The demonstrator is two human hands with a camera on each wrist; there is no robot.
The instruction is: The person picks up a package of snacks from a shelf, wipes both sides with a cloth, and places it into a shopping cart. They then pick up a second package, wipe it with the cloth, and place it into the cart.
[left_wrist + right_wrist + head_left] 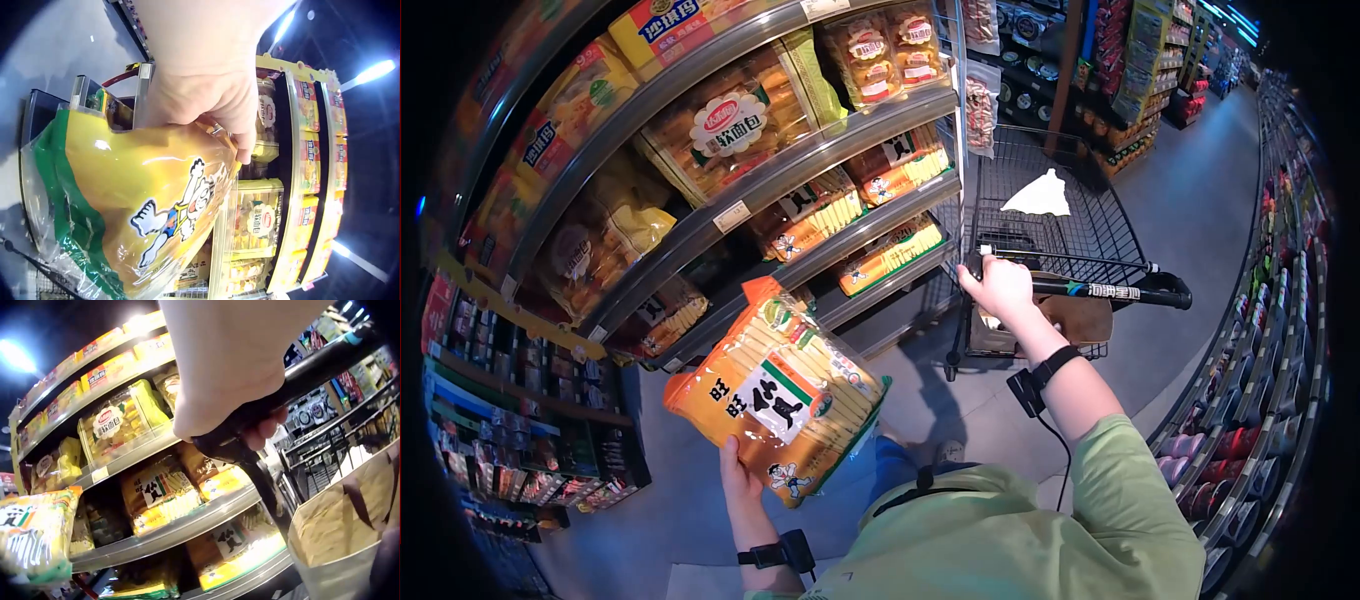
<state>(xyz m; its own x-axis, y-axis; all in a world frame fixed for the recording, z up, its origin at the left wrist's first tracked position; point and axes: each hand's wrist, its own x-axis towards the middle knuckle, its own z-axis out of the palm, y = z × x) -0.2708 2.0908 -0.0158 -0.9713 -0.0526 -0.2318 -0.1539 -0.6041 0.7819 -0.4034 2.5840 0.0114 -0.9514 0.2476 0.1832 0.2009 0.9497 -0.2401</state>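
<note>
My left hand (742,478) grips the edge of a large orange and clear packet of rice crackers (840,385) and holds it up in front of the shelves. In the left wrist view, the fingers of the left hand (206,94) curl over the edge of the crinkled packet (119,169), which has a cartoon child and a green border. My right hand (1005,288) is wrapped around the left end of the black shopping cart handle (1090,290). The right wrist view shows its fingertips (267,429) curled under the handle (325,369).
A curved shelf unit (730,215) on the left carries bread packs and more rice cracker packets (159,494). The wire cart (1100,200) stands ahead, with a white item (1040,195) in it and a brown paper bag (334,525) near its handle. Another stocked shelf (1240,430) lines the right side.
</note>
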